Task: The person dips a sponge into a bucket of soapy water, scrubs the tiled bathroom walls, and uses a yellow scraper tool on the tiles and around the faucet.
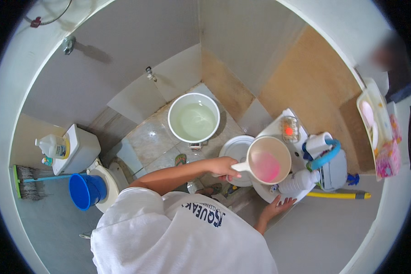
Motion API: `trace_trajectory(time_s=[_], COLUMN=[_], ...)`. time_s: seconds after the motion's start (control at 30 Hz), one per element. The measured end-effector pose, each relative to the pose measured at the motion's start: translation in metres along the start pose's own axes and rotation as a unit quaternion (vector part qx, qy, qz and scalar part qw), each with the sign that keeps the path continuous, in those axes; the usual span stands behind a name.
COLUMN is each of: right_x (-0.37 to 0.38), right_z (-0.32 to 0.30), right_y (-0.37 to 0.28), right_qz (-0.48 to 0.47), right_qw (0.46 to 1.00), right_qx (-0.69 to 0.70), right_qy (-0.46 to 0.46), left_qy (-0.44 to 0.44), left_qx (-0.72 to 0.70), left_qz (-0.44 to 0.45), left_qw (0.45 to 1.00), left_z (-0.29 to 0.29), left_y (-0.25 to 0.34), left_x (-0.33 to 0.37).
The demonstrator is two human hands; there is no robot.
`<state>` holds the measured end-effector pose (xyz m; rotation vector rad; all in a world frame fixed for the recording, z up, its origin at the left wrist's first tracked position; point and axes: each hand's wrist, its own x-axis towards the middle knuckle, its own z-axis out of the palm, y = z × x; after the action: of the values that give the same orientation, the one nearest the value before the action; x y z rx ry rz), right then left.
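My left hand [224, 168] is wrapped round the handle of a cream plastic water dipper [279, 173]. Bright pink liquid covers part of the dipper's bottom. The dipper is above a white sink [263, 194], hiding much of it. My right hand [278, 208] is at the sink's near edge with its fingers stretched out; whether it touches the rim I cannot tell. Just beyond those fingers a translucent white bottle [293, 183] lies tilted on the sink. A clear container with a red-orange spot [289, 129] stands on the sink's far corner.
A white tub of water [172, 119] stands on the tiled floor below a tap [150, 74]. Beside the sink is a round white lid [228, 144]. A blue bucket [87, 192] rests at the toilet [108, 201] on the left, near a brush broom [29, 182]. A yellow pole [338, 195] lies right.
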<state>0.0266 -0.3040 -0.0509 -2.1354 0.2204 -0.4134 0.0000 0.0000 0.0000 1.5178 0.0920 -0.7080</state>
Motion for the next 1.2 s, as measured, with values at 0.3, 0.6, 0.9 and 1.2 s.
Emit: trace_trajectory(time_s=[0.3, 0.6, 0.9, 1.2], right_x=[-0.066, -0.148, -0.224, -0.173], right_z=[0.112, 0.486, 0.792, 0.84], right_y=[-0.134, -0.281, -0.334, -0.358], right_qz=[-0.095, -0.28, -0.248, -0.497], right_qw=[0.975, 0.772, 0.723, 0.568], right_qx=[0.123, -0.001, -0.141, -0.24], right_qy=[-0.156, -0.571, -0.63, -0.611], left_qy=[0.084, 0.331, 0.43, 0.403], left_qx=[-0.095, -0.145, -0.238, -0.188], left_qz=[-0.057, -0.154, -0.175, -0.177], left_qw=[0.99, 0.92, 0.853, 0.878], left_z=[-0.175, -0.351, -0.474, -0.518], left_y=[-0.084, -0.268, -0.353, -0.358], left_x=[-0.148, -0.158, -0.132, -0.114])
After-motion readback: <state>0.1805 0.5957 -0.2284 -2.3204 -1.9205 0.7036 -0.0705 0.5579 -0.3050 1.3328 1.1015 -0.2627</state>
